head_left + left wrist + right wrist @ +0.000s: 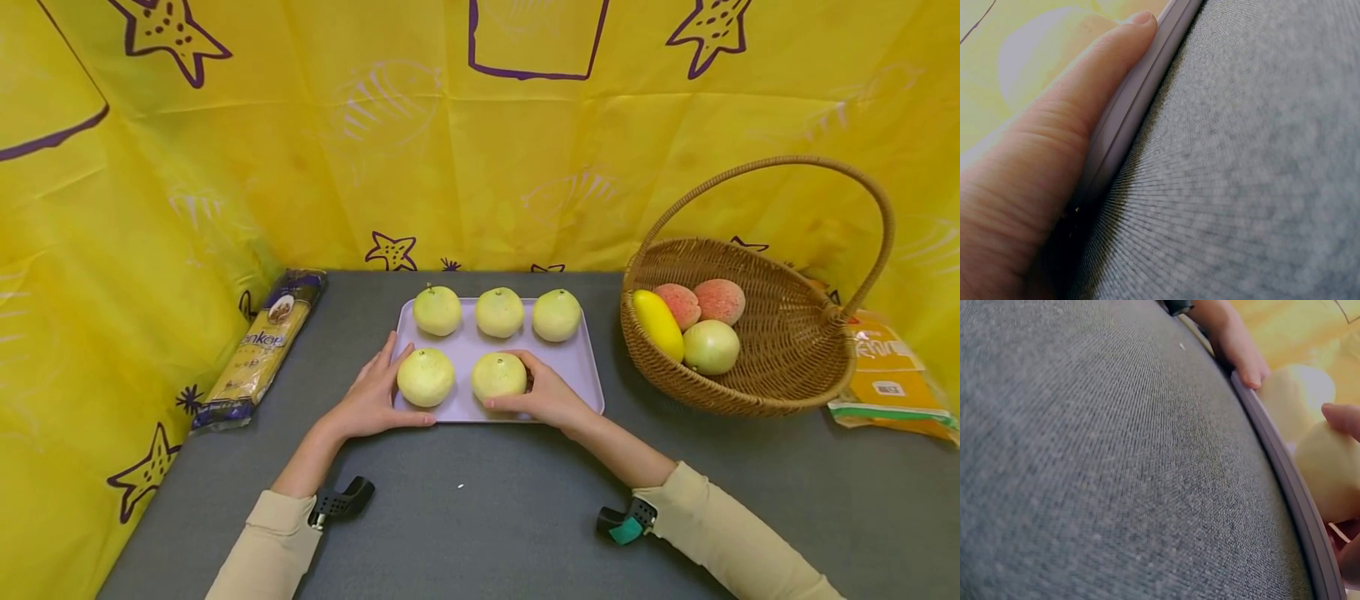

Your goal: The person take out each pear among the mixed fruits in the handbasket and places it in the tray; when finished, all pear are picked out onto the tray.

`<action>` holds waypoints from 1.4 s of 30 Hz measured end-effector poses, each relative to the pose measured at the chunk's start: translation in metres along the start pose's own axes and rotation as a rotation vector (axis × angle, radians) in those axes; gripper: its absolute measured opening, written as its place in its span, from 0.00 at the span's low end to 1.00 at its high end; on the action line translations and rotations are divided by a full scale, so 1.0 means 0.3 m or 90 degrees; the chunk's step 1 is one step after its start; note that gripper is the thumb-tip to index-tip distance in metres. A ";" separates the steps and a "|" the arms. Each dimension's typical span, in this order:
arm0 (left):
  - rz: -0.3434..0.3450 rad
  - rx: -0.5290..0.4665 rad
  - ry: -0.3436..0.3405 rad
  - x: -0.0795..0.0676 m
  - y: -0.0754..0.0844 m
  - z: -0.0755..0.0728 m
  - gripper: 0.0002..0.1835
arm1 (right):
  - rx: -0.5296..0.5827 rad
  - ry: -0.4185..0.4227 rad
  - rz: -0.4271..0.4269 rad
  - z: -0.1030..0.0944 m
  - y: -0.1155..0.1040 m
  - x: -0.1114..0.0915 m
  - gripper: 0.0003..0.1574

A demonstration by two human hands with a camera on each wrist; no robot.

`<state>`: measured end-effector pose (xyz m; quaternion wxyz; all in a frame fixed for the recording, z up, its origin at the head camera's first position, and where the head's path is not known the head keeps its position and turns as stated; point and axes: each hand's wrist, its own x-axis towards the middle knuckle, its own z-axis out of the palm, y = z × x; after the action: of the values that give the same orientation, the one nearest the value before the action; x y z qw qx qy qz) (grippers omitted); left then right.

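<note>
A lilac tray (462,354) bears several round, pale yellow-green fruits, three of them along the back. My right hand (551,398) grips the front right fruit (497,375), thumb on its near side and fingers over the top and right. That fruit sits close over the tray's front rim in the right wrist view. At the tray's front left corner rests my left hand (366,402), its fingers along the left side. Its straight thumb (1079,106) lies on the front rim. Between thumb and fingers stands the front left fruit (426,377).
A wicker basket (795,375) with a tall handle stands right of the tray. It holds two reddish fruits, a yellow oblong fruit (657,325) and a pale green fruit (711,347). An orange packet (888,375) lies beyond it. At left lies a pasta packet (262,350).
</note>
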<state>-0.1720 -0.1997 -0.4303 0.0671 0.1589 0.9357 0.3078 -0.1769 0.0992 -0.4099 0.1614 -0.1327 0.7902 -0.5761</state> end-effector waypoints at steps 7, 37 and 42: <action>-0.001 0.003 -0.001 0.002 0.002 0.000 0.67 | 0.008 -0.001 -0.005 -0.002 -0.002 -0.002 0.44; 0.012 0.001 0.004 -0.001 0.011 -0.004 0.67 | -0.001 -0.032 0.007 -0.081 -0.055 -0.060 0.51; 0.010 0.002 0.003 -0.001 0.005 -0.004 0.67 | -0.011 -0.052 -0.015 -0.123 -0.076 -0.084 0.49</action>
<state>-0.1715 -0.1993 -0.4284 0.0621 0.1657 0.9351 0.3071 -0.1685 0.1345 -0.3752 0.1854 -0.1664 0.7864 -0.5653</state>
